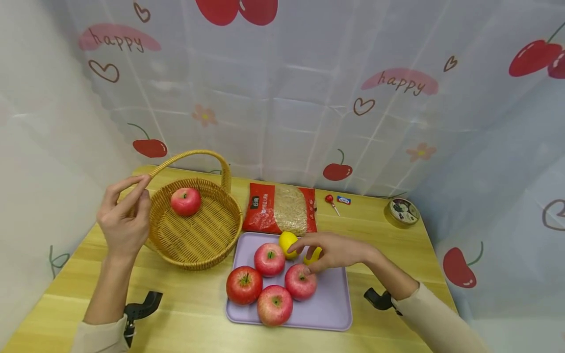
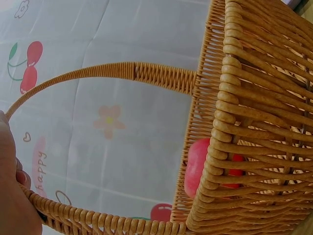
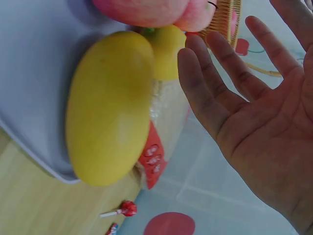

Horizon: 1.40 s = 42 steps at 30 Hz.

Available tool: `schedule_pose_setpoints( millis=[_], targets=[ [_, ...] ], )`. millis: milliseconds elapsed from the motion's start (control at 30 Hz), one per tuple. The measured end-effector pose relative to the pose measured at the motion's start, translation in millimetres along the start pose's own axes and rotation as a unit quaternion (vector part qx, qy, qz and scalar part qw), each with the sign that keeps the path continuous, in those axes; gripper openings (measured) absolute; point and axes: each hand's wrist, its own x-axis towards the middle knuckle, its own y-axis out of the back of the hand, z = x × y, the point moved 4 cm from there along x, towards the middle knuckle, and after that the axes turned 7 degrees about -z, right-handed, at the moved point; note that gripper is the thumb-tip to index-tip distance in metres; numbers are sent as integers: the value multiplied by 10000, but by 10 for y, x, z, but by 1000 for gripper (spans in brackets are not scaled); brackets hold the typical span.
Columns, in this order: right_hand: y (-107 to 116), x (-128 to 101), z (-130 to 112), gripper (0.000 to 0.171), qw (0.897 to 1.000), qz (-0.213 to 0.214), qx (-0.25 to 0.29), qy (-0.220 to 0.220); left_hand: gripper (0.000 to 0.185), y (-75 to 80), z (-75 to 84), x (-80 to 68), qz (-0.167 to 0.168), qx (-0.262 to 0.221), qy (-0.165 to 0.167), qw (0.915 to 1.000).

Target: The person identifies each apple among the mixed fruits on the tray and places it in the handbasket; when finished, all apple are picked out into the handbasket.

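The lemon (image 1: 314, 255) lies on the purple tray (image 1: 335, 304) at frame centre, beside a second lemon (image 1: 287, 242) and four apples (image 1: 269, 284). The right hand (image 1: 331, 251) hovers over it, fingers spread, gripping nothing. At left, the left hand (image 1: 123, 220) holds the basket (image 1: 198, 235) handle; one apple (image 1: 186, 201) lies inside.

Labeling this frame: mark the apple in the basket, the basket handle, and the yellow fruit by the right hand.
apple in the basket (image 1: 186, 201), head view, middle of its red skin.
basket handle (image 2: 122, 71), left wrist view, top of the woven arch.
yellow fruit (image 3: 108, 105), right wrist view, middle of its smooth side.
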Motion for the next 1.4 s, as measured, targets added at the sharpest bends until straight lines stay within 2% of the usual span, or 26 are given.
schedule_pose_setpoints(
  millis=[167, 400, 767, 933, 1133, 1400],
  targets=[
    [-141, -45, 48, 48, 9999, -21, 61, -131, 18, 19, -97, -37, -16, 50, 14, 10000],
    [-265, -67, 107, 50, 9997, 40, 23, -251, 18, 25, -141, -50, -16, 60, 17, 10000],
    [-381, -17, 166, 56, 9981, 111, -477, -365, 18, 32, -116, -44, -30, 22, 6, 10000],
    [-463, 36, 191, 58, 9974, -17, -626, -362, 18, 18, -72, -28, -33, 12, -17, 10000],
    [-502, 66, 230, 61, 9971, -60, -680, -336, 18, 15, -65, -33, -42, 39, -2, 10000],
    [-506, 91, 259, 60, 9977, -102, -625, -260, 19, 37, -142, -58, -67, 74, 40, 9999]
  ],
)
